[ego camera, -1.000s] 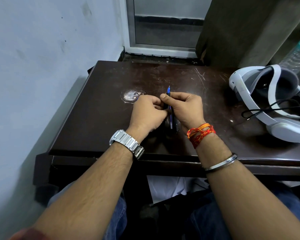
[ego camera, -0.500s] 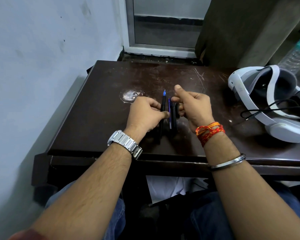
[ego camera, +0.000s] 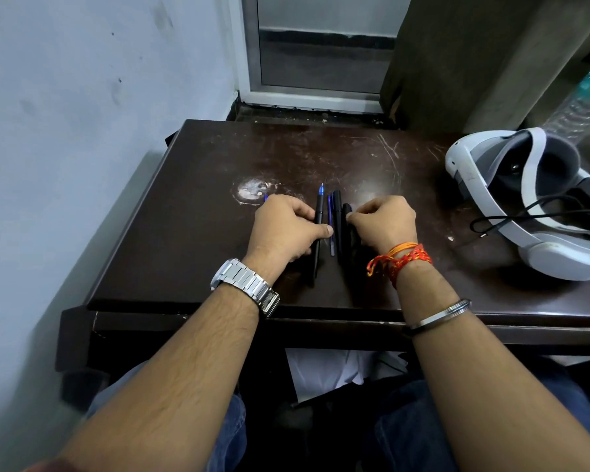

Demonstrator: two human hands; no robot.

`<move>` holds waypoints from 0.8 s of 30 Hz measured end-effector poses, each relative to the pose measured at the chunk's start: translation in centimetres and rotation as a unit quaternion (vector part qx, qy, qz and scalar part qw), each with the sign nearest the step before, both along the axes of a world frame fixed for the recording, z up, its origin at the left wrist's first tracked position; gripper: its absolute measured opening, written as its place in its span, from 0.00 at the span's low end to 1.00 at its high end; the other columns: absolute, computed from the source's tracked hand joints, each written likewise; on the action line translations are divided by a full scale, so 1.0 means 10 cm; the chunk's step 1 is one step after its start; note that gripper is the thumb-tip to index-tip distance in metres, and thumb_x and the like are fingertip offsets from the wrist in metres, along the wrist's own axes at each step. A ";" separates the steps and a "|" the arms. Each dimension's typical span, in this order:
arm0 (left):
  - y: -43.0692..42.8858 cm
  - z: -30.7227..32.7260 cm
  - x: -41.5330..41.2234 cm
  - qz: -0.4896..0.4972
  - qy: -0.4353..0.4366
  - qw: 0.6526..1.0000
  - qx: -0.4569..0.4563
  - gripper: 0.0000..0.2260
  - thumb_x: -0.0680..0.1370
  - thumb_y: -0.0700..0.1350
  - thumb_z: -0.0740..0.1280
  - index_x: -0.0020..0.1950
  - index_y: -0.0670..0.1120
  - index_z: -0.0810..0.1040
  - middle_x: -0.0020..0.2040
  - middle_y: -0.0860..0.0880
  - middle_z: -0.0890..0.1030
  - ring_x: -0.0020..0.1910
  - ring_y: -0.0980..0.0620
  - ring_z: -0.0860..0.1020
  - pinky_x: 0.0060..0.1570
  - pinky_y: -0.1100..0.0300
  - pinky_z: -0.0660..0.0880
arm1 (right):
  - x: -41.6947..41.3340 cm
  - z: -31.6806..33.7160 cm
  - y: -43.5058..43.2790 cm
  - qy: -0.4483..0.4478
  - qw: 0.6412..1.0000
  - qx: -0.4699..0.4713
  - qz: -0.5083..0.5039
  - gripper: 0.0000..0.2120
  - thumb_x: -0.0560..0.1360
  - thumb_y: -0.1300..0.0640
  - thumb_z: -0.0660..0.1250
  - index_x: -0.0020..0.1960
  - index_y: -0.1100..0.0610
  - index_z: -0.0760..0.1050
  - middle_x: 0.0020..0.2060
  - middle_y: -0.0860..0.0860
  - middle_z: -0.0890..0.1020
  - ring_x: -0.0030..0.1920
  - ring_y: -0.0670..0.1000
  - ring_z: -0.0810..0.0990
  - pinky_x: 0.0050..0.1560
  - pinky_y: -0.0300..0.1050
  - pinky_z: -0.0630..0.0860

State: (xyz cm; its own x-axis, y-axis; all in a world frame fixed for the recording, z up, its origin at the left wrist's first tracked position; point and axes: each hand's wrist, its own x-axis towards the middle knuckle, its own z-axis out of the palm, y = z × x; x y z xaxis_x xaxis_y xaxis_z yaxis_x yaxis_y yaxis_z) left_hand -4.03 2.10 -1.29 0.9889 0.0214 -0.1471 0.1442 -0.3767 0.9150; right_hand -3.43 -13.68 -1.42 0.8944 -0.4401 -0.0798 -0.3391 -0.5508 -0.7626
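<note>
Several pens lie side by side on the dark wooden table (ego camera: 184, 233), pointing away from me. My left hand (ego camera: 283, 233) grips a black pen with a blue tip (ego camera: 319, 212). A thin blue pen (ego camera: 331, 229) and a dark pen (ego camera: 338, 216) lie between the hands. My right hand (ego camera: 385, 223) has its fingers curled round another dark pen (ego camera: 346, 212) at the right of the row. A bit of blue (ego camera: 265, 198) shows behind my left hand.
A white VR headset (ego camera: 525, 206) with a black cable (ego camera: 511, 219) sits at the table's right. A pale worn spot (ego camera: 252, 190) marks the tabletop beyond my left hand. A wall runs along the left, a window frame stands behind the table.
My hands were together around the pens; they have drawn apart, the right hand lowering to the table. The pens now lie spread in a row between them.
</note>
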 end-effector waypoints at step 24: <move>0.02 -0.01 0.02 -0.033 0.013 0.999 0.016 0.11 0.65 0.41 0.83 0.39 0.47 0.83 0.32 0.48 0.84 0.36 0.43 0.87 0.38 0.42 0.85 | 0.00 0.09 0.14 -0.136 0.990 0.008 -0.040 0.05 0.71 0.53 0.70 0.39 0.53 0.83 0.30 0.44 0.81 0.32 0.41 0.79 0.30 0.29 0.71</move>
